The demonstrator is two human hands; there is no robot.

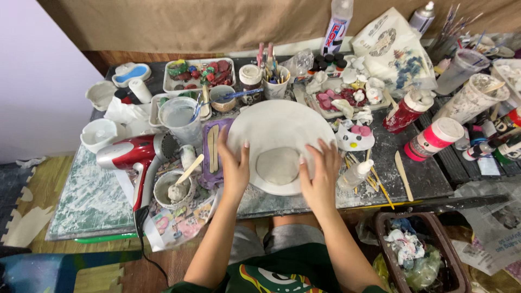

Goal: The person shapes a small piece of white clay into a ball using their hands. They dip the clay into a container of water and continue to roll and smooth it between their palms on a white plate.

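Observation:
A round white plate [282,122] lies on the cluttered work table in front of me, with a flat grey disc of clay [278,165] near its front edge. My left hand [234,168] grips the plate's left rim, fingers resting on the inside. On the right of the disc, my right hand [319,176] lies with its fingers spread over the plate's front right rim, fingertips touching the clay's edge.
A red hair dryer [130,157] and a small bowl with a wooden stick [175,187] sit at left. Paint bottles [431,138], cups of brushes [275,81], trays of coloured pieces [198,73] and wooden tools [402,173] crowd the table. A bin of waste [418,252] stands at lower right.

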